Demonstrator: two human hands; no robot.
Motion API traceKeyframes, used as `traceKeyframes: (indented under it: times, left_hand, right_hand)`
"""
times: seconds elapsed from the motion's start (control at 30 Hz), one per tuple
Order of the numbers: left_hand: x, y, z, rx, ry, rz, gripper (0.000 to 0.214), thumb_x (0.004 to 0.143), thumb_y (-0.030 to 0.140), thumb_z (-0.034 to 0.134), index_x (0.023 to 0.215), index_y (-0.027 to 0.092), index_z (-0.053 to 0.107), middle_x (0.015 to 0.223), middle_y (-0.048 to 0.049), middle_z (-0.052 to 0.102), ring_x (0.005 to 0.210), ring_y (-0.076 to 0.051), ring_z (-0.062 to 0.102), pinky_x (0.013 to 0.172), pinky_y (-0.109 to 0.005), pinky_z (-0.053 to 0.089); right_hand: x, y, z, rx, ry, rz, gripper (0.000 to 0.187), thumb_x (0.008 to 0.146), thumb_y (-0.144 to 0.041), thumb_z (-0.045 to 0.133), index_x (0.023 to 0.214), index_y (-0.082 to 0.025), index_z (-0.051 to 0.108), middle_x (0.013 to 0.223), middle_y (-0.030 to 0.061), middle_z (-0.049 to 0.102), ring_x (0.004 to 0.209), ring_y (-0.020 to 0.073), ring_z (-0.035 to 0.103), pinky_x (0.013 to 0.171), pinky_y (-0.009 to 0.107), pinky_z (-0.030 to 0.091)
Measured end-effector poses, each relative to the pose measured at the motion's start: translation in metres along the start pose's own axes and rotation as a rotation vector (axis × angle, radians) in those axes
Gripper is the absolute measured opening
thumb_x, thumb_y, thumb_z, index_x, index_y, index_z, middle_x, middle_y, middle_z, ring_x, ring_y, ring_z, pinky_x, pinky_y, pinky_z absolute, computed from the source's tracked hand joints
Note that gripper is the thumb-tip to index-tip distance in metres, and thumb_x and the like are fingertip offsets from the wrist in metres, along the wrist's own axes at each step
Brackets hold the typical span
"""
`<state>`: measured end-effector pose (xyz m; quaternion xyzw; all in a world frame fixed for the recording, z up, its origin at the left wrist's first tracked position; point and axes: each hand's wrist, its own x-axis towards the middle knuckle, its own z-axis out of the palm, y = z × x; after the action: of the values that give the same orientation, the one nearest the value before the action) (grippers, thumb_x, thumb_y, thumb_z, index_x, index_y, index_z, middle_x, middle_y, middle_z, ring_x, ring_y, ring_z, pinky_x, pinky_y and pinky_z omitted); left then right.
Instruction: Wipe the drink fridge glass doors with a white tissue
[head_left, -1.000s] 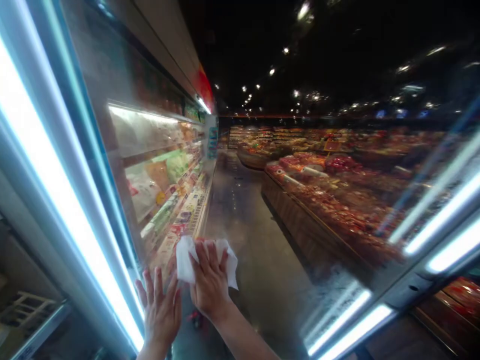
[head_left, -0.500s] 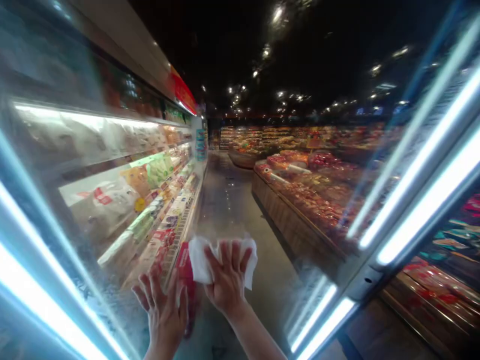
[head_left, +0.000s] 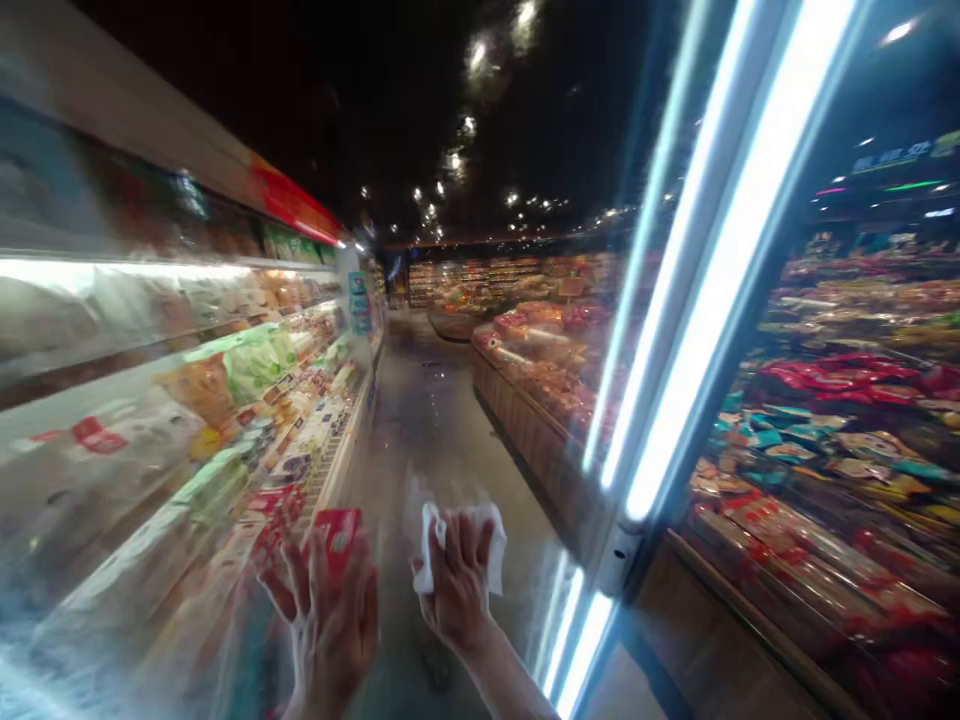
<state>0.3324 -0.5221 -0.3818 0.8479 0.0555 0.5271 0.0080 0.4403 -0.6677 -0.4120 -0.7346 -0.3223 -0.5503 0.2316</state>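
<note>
My right hand [head_left: 459, 590] presses a white wiping cloth [head_left: 491, 555] against a clear glass pane [head_left: 442, 450]. The cloth is bunched under its fingers, and its edges stick out on both sides. To the left, my left hand [head_left: 330, 610] is raised with its fingers spread, palm toward the same pane. It holds nothing; motion blur hides whether it touches the glass. Behind its fingertips shows a red box-like thing [head_left: 334, 540], too blurred to name.
Bright light strips [head_left: 697, 350] run along the pane's frame at right. Lit refrigerated shelves [head_left: 172, 400] with packaged goods line the left. A wooden-sided display bin [head_left: 517, 400] of packaged goods stands beyond, right of the aisle floor [head_left: 420, 400]. More packets [head_left: 825, 450] lie far right.
The view has turned to the right, so the light strips and shelves sit further left. Beneath my right hand the cloth looks narrower and more bunched. My left hand stays spread.
</note>
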Motion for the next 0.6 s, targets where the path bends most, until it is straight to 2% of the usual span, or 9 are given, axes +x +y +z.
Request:
traceKeyframes:
  times: [0.1,0.17,0.23,0.33,0.4,0.47,0.6]
  left_hand:
    - [0.008,0.025,0.011,-0.025,0.007,0.018,0.09,0.09,0.023,0.066,0.16,0.047,0.016,0.176,-0.0004,-0.006,0.161,-0.037,-0.008,0.125,-0.073,-0.006]
    - [0.01,0.039,0.018,-0.044,0.0,0.026,0.09,0.089,0.024,0.067,0.16,0.048,0.017,0.176,0.0008,-0.005,0.161,-0.037,-0.007,0.126,-0.072,-0.006]
    - [0.008,0.049,0.024,-0.053,-0.006,0.035,0.093,0.087,0.024,0.069,0.159,0.05,0.016,0.176,0.0027,-0.004,0.161,-0.038,-0.006,0.126,-0.073,-0.006]
    - [0.003,0.056,0.029,-0.045,-0.018,0.03,0.094,0.087,0.022,0.069,0.159,0.049,0.016,0.176,0.0018,-0.001,0.161,-0.039,-0.002,0.125,-0.074,-0.003]
    - [0.001,0.057,0.03,-0.048,-0.024,0.016,0.093,0.087,0.025,0.07,0.16,0.049,0.017,0.176,0.0,0.0,0.161,-0.039,0.002,0.125,-0.074,-0.003]
    - [0.0,0.057,0.031,-0.055,-0.018,0.014,0.091,0.087,0.026,0.071,0.159,0.048,0.02,0.176,-0.0015,0.002,0.161,-0.039,0.003,0.125,-0.074,-0.004]
    - [0.0,0.058,0.031,-0.035,-0.017,0.013,0.089,0.088,0.022,0.07,0.159,0.048,0.023,0.176,-0.0025,0.004,0.161,-0.037,0.0,0.126,-0.073,-0.005]
  right_hand:
    - [0.069,0.02,-0.016,-0.004,0.001,0.089,0.063,0.094,-0.027,0.053,0.155,-0.017,0.046,0.163,0.0161,0.043,0.16,0.0386,0.016,0.126,0.072,0.011]
    - [0.078,0.029,-0.02,0.015,-0.001,0.066,0.065,0.093,-0.028,0.055,0.157,-0.018,0.044,0.166,0.0156,0.037,0.16,0.0407,0.013,0.124,0.074,0.015]
    - [0.046,0.034,-0.015,0.023,0.023,0.032,0.068,0.092,-0.025,0.054,0.158,-0.018,0.041,0.166,0.0154,0.039,0.161,0.0389,0.012,0.126,0.072,0.012]
    - [-0.033,0.037,-0.002,0.007,0.045,0.028,0.072,0.089,-0.016,0.052,0.159,-0.013,0.037,0.163,0.0152,0.044,0.161,0.0332,0.014,0.13,0.065,0.005]
    - [-0.056,0.045,-0.001,0.0,0.046,0.012,0.071,0.089,-0.013,0.051,0.159,-0.011,0.036,0.165,0.0161,0.041,0.161,0.0322,0.013,0.13,0.063,0.004]
    - [-0.038,0.061,-0.009,0.003,0.078,0.024,0.067,0.091,-0.014,0.051,0.157,-0.009,0.039,0.166,0.0192,0.037,0.161,0.0351,0.014,0.128,0.068,0.009]
    - [0.048,0.096,-0.033,0.002,0.087,0.185,0.055,0.098,-0.023,0.05,0.152,-0.013,0.048,0.165,0.0225,0.036,0.159,0.042,0.019,0.12,0.079,0.021]
